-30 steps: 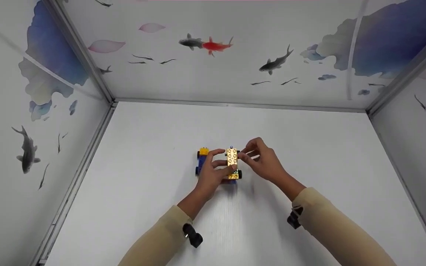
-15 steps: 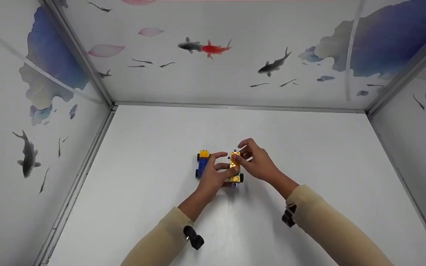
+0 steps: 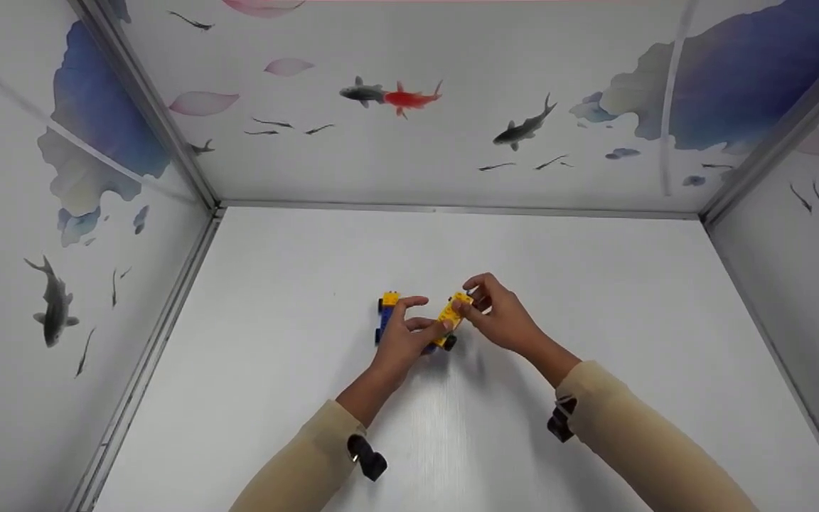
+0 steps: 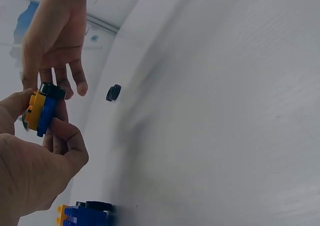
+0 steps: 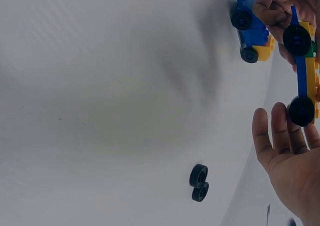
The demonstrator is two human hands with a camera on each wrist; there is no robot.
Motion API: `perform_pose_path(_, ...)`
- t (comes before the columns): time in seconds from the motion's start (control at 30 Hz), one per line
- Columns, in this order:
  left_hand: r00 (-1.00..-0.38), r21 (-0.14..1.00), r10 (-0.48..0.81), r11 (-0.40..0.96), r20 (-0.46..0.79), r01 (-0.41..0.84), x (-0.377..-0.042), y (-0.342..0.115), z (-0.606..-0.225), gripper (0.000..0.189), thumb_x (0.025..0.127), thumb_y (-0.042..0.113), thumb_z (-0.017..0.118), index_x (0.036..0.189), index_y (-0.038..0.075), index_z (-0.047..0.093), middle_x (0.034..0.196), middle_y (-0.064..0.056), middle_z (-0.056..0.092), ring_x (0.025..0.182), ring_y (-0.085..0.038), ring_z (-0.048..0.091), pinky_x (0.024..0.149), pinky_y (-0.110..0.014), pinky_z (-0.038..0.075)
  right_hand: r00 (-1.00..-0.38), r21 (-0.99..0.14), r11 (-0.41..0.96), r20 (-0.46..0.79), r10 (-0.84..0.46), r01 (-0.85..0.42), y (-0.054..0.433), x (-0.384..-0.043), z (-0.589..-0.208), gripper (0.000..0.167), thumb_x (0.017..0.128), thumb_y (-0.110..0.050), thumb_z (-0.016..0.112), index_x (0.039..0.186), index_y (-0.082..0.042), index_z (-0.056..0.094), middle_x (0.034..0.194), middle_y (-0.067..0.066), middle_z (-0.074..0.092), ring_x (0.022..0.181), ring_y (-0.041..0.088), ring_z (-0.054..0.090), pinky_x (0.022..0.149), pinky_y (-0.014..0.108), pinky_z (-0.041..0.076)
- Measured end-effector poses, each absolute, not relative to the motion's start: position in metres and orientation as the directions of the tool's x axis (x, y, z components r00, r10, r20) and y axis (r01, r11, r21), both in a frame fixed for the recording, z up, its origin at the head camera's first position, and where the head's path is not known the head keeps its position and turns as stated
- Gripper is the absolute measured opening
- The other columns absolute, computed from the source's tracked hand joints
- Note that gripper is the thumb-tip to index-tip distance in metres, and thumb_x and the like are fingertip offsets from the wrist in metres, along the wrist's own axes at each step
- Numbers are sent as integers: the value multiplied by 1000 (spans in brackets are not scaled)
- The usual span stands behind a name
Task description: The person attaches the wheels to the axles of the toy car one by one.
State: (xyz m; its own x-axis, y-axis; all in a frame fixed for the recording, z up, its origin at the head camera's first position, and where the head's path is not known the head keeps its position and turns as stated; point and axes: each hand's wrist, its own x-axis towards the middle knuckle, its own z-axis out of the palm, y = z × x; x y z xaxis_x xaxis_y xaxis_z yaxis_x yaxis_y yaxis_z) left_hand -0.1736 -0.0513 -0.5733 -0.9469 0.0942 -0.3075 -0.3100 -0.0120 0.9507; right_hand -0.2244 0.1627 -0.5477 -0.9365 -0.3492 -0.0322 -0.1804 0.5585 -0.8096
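A toy brick car (image 3: 450, 313) with a yellow studded top, a blue base and black wheels is held above the table between both hands. My left hand (image 3: 399, 341) pinches its near end, thumb on the yellow studs. At the far end, my right hand (image 3: 505, 316) grips the car with its thumb on top and fingers at the side. In the right wrist view, black wheels (image 5: 301, 111) show at both ends of the blue base, and a green piece (image 5: 313, 48) sits between the bricks. A second blue and yellow toy car (image 5: 254, 31) stands on the table, beside my left hand.
Two loose black wheels (image 5: 198, 175) lie on the white table (image 3: 296, 284) in the right wrist view; the hands hide them from the head camera. White panels (image 3: 239, 163) printed with fish enclose the table's back and sides.
The held car has turned, its far end swinging right. My right hand has gone from the car's side to a thumb-on-top grip. My left hand keeps its hold; the second car stays put.
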Motion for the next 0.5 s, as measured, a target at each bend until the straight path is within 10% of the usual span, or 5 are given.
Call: perform_pose_path(0.5,-972,971,-14,-46,-236,-235,-178,-56,-577,74,96,33,89,156,17,48,129,-13,76,109,-19,77,98,-45,61,-915,-837,538,-132,-380,-102,179,-217,-551,37,106,-39,77,124,-6,75,114,11,77,102,21,71,86,34,59)
